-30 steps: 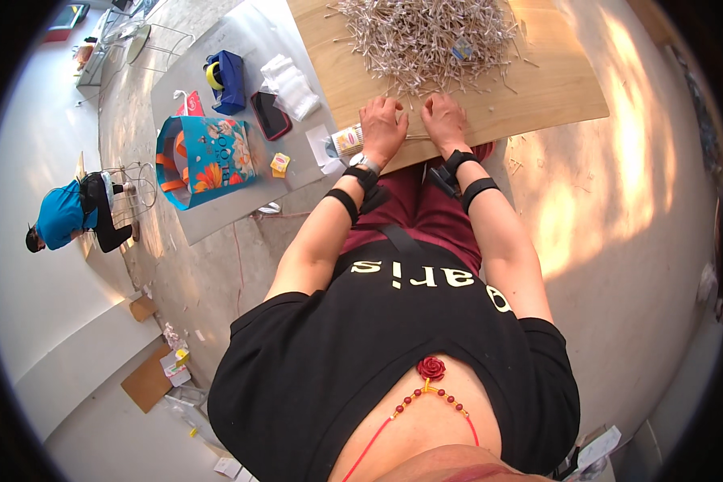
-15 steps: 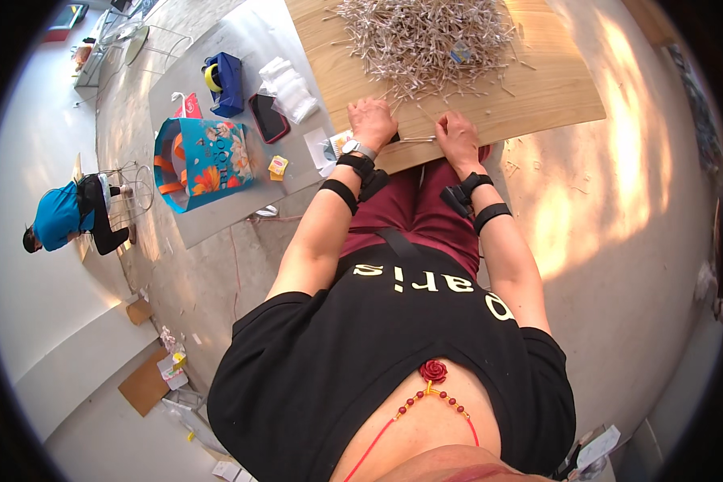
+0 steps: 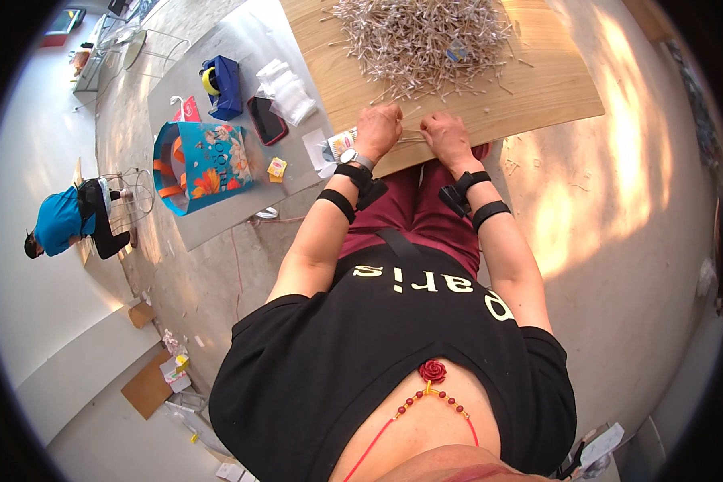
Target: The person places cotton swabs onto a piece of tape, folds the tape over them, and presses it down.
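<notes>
In the head view we look down on our two hands at the near edge of a wooden board (image 3: 538, 88). Our left hand (image 3: 379, 130) is curled, knuckles up, and our right hand (image 3: 447, 138) sits just beside it, fingers bent down. Between them runs a thin pale stick (image 3: 412, 136); both hands seem to pinch it, though the fingertips are hidden under the knuckles, so we cannot tell the grip for certain. The stick lies low over the board's near edge, well short of the big pile of pale sticks (image 3: 422, 40) heaped at the far middle of the board. A few stray sticks lie scattered around the pile.

Both wrists carry black straps, and the left one also a watch (image 3: 355, 157). Left of the board stands a grey table (image 3: 217, 221) with a colourful flowered bag (image 3: 205, 165), a dark phone (image 3: 267, 120), a blue tape holder (image 3: 221, 84) and folded white cloths (image 3: 289, 88). Far to the left, a person in a blue top (image 3: 60, 225) sits on the floor.
</notes>
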Motion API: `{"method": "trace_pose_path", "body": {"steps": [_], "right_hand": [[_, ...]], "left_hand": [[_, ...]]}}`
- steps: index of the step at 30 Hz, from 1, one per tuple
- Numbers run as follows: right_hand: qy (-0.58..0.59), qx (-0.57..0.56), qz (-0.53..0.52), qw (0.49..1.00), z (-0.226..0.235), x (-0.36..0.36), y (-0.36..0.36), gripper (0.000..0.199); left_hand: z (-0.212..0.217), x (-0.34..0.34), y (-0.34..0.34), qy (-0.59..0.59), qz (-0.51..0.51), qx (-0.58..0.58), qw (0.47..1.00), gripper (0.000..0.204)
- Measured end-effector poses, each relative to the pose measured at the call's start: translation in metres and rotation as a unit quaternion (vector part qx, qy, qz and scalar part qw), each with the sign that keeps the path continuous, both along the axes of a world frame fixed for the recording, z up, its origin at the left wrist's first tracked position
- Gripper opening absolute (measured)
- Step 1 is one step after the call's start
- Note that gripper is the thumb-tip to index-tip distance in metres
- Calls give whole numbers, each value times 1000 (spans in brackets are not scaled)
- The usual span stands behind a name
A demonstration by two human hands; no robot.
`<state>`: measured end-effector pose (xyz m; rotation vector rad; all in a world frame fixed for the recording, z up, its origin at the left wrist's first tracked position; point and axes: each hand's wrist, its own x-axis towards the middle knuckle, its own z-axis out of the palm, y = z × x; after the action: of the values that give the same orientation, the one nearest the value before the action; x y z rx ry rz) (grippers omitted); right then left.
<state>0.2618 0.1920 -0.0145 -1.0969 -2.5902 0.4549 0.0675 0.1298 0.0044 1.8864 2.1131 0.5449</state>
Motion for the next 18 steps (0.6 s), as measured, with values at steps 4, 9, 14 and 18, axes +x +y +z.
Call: {"method": "trace_pose_path", "body": {"steps": [4, 9, 14, 18], "right_hand": [[28, -34, -20, 999, 3, 0, 14, 12], [76, 74, -95, 990, 9, -18, 37, 18], [-2, 119, -61, 991, 2, -29, 60, 17], [0, 122, -34, 992, -1, -32, 61, 15]], "left_hand": [[-7, 5, -8, 19, -24, 50, 998, 10], [-3, 9, -14, -12, -19, 7, 1000, 9], [-1, 4, 12, -20, 63, 122, 990, 14], [-5, 2, 32, 21, 80, 133, 988, 17]]}}
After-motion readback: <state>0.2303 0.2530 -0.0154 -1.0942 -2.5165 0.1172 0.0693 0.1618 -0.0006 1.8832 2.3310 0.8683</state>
